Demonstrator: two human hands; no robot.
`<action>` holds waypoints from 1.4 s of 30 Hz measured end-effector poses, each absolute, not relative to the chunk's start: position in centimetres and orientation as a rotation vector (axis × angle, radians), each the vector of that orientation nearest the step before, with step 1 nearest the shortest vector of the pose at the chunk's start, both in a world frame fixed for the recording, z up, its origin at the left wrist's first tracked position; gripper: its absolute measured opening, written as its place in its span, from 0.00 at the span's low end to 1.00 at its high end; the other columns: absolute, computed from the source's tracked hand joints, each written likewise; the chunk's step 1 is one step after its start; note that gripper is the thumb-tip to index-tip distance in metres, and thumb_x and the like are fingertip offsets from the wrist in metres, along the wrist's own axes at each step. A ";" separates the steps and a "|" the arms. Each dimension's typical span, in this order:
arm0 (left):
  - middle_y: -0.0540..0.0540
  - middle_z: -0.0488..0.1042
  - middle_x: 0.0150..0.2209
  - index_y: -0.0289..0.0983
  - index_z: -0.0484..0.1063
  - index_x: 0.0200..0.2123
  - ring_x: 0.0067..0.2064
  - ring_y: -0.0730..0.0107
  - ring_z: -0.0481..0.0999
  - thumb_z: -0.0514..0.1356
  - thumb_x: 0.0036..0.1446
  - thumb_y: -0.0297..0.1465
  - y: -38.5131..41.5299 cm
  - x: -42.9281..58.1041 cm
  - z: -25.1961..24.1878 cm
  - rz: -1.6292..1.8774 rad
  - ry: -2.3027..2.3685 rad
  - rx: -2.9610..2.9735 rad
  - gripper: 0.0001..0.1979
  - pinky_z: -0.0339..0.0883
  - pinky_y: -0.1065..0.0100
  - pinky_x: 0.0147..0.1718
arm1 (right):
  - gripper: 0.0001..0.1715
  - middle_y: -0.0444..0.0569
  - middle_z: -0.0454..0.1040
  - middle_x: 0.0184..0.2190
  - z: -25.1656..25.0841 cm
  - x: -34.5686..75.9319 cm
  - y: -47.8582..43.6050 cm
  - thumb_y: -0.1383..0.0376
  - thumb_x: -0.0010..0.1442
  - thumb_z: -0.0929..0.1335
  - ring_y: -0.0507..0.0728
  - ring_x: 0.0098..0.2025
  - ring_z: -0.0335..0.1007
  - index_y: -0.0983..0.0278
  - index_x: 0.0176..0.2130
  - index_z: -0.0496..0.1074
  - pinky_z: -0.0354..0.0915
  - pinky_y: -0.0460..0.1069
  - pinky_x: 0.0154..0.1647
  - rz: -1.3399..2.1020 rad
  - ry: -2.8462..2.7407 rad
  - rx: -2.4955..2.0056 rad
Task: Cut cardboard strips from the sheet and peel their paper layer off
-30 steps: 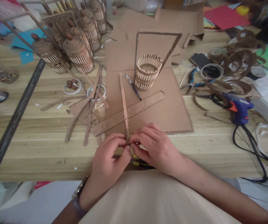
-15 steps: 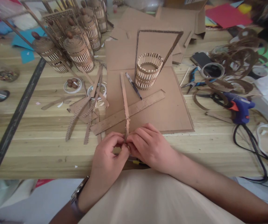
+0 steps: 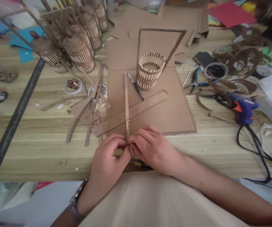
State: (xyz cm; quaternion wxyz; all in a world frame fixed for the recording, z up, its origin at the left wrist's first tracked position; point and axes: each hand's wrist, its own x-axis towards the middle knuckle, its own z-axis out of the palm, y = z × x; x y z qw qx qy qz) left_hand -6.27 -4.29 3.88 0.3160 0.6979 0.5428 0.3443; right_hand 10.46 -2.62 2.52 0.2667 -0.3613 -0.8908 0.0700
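Note:
Between my two hands, close to the table's front edge, a narrow cardboard strip (image 3: pixel 127 107) is pinched at its near end. My left hand (image 3: pixel 109 156) grips it with thumb and fingers from the left. From the right, my right hand (image 3: pixel 151 148) closes on the same end, so the fingertips nearly meet. The strip points away from me, with a crease partway along, over a wider cardboard strip (image 3: pixel 147 104) and a cardboard sheet (image 3: pixel 178 113). Beyond lie a pen (image 3: pixel 136 86) and a small stick-walled basket (image 3: pixel 150 74) with a tall cardboard handle.
Several lidded stick baskets (image 3: pixel 79 52) crowd the back left. Cardboard scraps (image 3: pixel 79 116) and a tape roll (image 3: pixel 73 86) holding brown beads lie left. To the right are pliers (image 3: pixel 197 80), a blue glue gun (image 3: pixel 243 108) with its cord, and curled brown strips (image 3: pixel 247 60).
The far part of the narrow strip has swung slightly right and its crease looks straighter. Both hands keep their pinch in nearly the same place.

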 end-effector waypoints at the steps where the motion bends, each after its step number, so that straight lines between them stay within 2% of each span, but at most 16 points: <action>1: 0.50 0.75 0.30 0.37 0.70 0.25 0.32 0.74 0.74 0.57 0.52 0.23 -4.3 -6.3 3.9 0.909 1.428 1.832 0.07 0.68 0.74 0.32 | 0.13 0.45 0.70 0.27 2.5 10.5 -2.6 0.72 0.66 0.59 0.52 0.28 0.64 0.65 0.32 0.68 0.58 0.50 0.35 0.177 -2.431 -0.970; 14: 0.51 0.72 0.28 0.38 0.68 0.23 0.31 0.72 0.72 0.56 0.51 0.23 -4.2 -6.1 3.4 0.950 1.515 1.698 0.07 0.65 0.70 0.30 | 0.13 0.45 0.67 0.25 2.4 9.8 -2.2 0.73 0.64 0.59 0.53 0.27 0.59 0.65 0.31 0.68 0.57 0.50 0.34 0.017 -2.411 -0.954; 23: 0.51 0.73 0.28 0.38 0.68 0.23 0.32 0.71 0.72 0.56 0.51 0.23 -4.1 -6.2 3.2 0.964 1.518 1.771 0.07 0.66 0.70 0.31 | 0.13 0.44 0.71 0.25 2.1 9.7 -1.6 0.71 0.66 0.59 0.51 0.29 0.65 0.65 0.31 0.67 0.58 0.48 0.35 0.207 -2.337 -0.931; 29: 0.51 0.73 0.29 0.38 0.68 0.24 0.32 0.73 0.73 0.57 0.52 0.23 -4.1 -6.4 3.2 0.976 1.502 1.814 0.07 0.66 0.72 0.32 | 0.09 0.45 0.71 0.27 2.3 10.0 -1.3 0.70 0.63 0.60 0.51 0.29 0.65 0.63 0.32 0.65 0.58 0.49 0.35 0.581 -2.284 -0.972; 35: 0.52 0.74 0.30 0.38 0.69 0.25 0.32 0.75 0.73 0.57 0.51 0.21 -4.1 -6.8 3.2 0.954 1.396 1.837 0.07 0.66 0.74 0.31 | 0.05 0.42 0.71 0.29 2.5 10.6 -0.8 0.72 0.57 0.63 0.49 0.30 0.65 0.62 0.32 0.66 0.61 0.45 0.32 1.334 -1.938 -1.021; 39: 0.51 0.74 0.30 0.38 0.68 0.24 0.31 0.74 0.73 0.57 0.51 0.22 -4.0 -7.1 3.3 0.954 1.355 1.830 0.07 0.67 0.72 0.32 | 0.03 0.40 0.66 0.25 2.3 10.7 -0.6 0.68 0.57 0.64 0.48 0.27 0.59 0.64 0.31 0.66 0.58 0.44 0.28 1.681 -1.693 -0.972; 42: 0.51 0.74 0.30 0.38 0.67 0.23 0.30 0.73 0.73 0.57 0.51 0.22 -4.0 -7.2 3.4 0.946 1.347 1.781 0.08 0.68 0.71 0.32 | 0.04 0.38 0.63 0.22 1.7 10.7 -0.6 0.65 0.57 0.65 0.48 0.24 0.55 0.64 0.31 0.66 0.55 0.45 0.25 1.912 -1.459 -0.908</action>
